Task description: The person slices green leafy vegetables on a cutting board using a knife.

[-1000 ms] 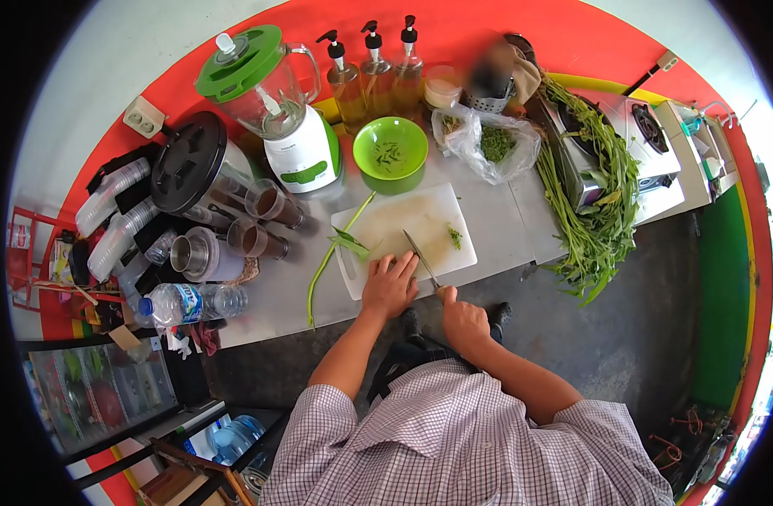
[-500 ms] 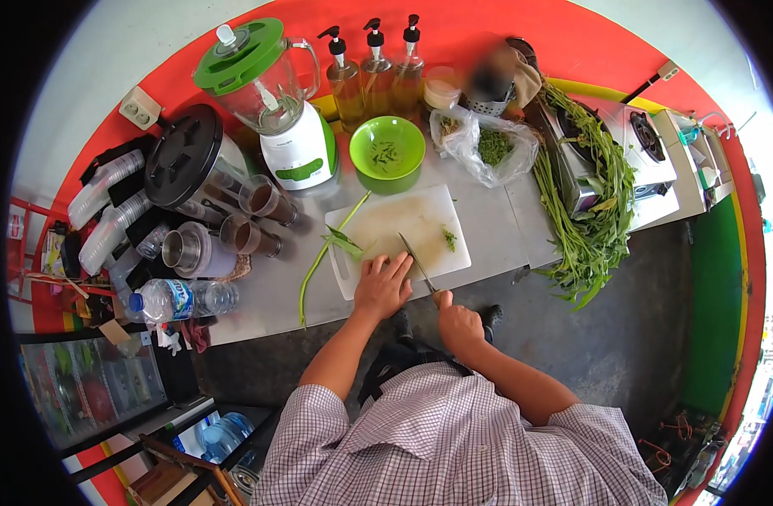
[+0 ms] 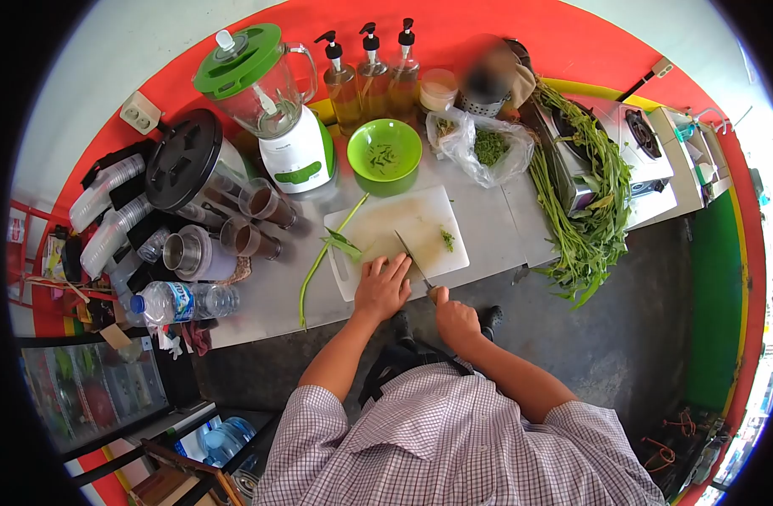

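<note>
My right hand (image 3: pixel 458 322) is closed round the handle of a knife (image 3: pixel 415 260), its blade lying across the white cutting board (image 3: pixel 429 215). My left hand (image 3: pixel 383 287) presses down on the board's near edge, fingers together and tips beside the blade; whatever lies beneath them is hidden. Left of that hand, a long green stem (image 3: pixel 312 282) runs over the board's left side onto the table, with a leafy sprig (image 3: pixel 343 244) against it. Chopped greens (image 3: pixel 447 240) form a small pile at the board's right. Behind the board, a green bowl (image 3: pixel 385 173) holds cut green pieces.
A bundle of leafy stems (image 3: pixel 601 181) hangs over the stove and table edge at right. Near it sits a plastic bag (image 3: pixel 479 169) of greens. A blender (image 3: pixel 294 152), pump bottles (image 3: pixel 373 84), cups of brown drink (image 3: pixel 250 239) and a water bottle (image 3: pixel 184 302) stand leftward.
Both hands and the knife hold nearly the same place, the right hand shifting only slightly left. The whole view has moved a little.
</note>
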